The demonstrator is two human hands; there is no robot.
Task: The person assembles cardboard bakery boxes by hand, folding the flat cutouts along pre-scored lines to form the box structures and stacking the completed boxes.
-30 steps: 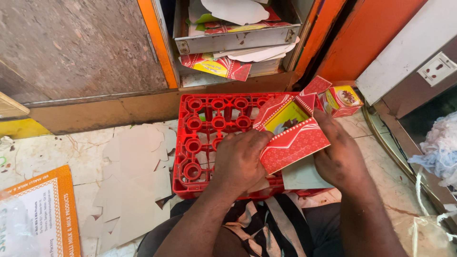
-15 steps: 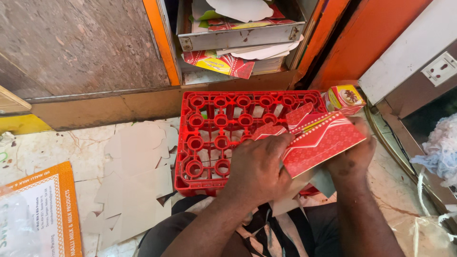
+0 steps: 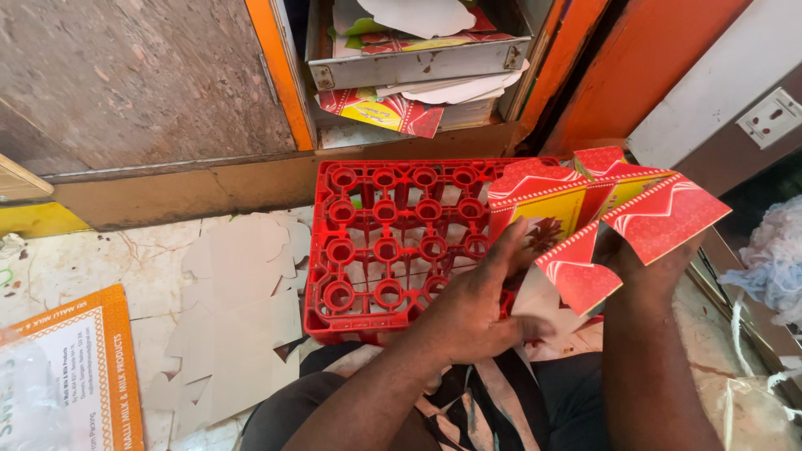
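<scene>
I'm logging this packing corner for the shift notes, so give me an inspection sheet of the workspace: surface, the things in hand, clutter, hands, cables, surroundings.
Surface: pale cracked floor, stained.
Things in hand: red and yellow printed carton, partly folded with flaps open, held above the right end of a red plastic crate.
Clutter: flat grey card cutouts lying left of the crate; orange-bordered printed sheet at lower left.
Hands: left hand has fingers pressed on the carton's inner side; right hand grips its right side from beneath.
Cables: white cord at the right edge.
Surroundings: metal tray of printed cartons above, orange frame, wall socket.
</scene>
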